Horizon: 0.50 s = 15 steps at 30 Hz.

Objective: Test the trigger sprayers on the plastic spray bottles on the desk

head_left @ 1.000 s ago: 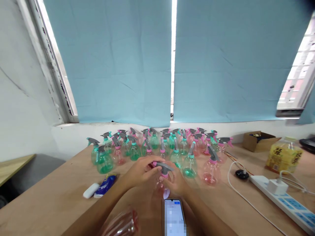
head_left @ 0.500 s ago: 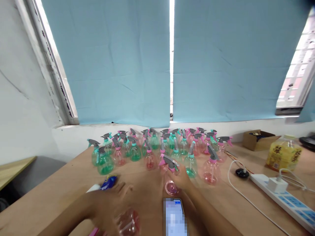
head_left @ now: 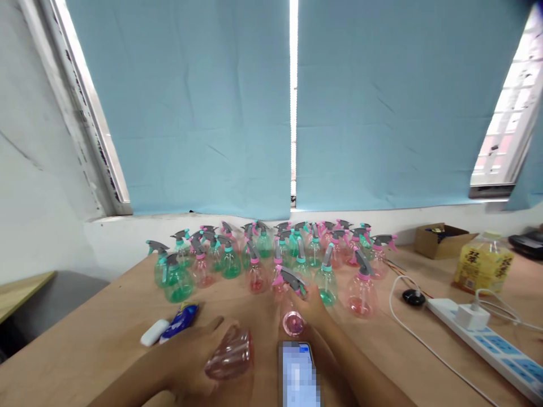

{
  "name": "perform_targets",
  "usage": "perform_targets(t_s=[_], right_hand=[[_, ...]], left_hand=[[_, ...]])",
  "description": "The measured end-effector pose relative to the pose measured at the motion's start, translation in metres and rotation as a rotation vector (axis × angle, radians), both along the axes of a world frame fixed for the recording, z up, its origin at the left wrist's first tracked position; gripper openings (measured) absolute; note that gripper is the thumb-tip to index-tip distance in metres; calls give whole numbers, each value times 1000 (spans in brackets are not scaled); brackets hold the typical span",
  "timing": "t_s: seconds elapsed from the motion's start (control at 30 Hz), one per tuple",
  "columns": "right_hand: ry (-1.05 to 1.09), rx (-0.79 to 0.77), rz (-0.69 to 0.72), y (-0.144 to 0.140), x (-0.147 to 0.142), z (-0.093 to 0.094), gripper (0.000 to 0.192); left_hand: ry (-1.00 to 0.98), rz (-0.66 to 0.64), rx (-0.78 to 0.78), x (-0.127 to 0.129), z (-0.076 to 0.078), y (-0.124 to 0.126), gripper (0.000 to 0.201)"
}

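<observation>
My right hand (head_left: 314,308) grips a pink spray bottle (head_left: 292,316) with a grey trigger head (head_left: 292,278), holding it upright on the wooden table (head_left: 85,350) at the front of the group. My left hand (head_left: 199,353) is wrapped around an empty pink bottle body (head_left: 231,356) without a head, lying tilted on its side near the table's front. Behind stand several green and pink spray bottles (head_left: 271,254) in rows.
A phone (head_left: 297,376) lies between my forearms. A white eraser-like block (head_left: 155,332) and a blue packet (head_left: 181,319) lie to the left. On the right are a power strip (head_left: 487,339) with cables, a yellow oil bottle (head_left: 483,265) and a cardboard box (head_left: 441,240).
My left hand left the assembled bottle, swung back to the near left and closed on the headless pink bottle. My right hand set the assembled bottle forward among the others.
</observation>
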State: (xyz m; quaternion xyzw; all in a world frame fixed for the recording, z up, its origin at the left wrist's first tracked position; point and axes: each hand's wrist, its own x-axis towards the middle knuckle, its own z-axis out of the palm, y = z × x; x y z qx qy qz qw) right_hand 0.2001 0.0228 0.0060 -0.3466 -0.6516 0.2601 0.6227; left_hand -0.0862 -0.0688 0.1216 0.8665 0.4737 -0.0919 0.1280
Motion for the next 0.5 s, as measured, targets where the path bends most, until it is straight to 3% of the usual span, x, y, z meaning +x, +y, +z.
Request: perform_targets(t_s=[0.13,0.27,0.4,0.5], right_hand=[[59,-39,88,5,1,0,36],[56,-48,129,8,3,-2,34],[35,-91,93,8,2,-6,24],[35,-93,117,6,1,-6,21]], left_hand=[[162,-61,266,2,-7,26,68],[277,-157,542,1,-15,61,81],[231,-148,678,-5,-26,98,36],[250,-95,714,-13,-39,119,20]])
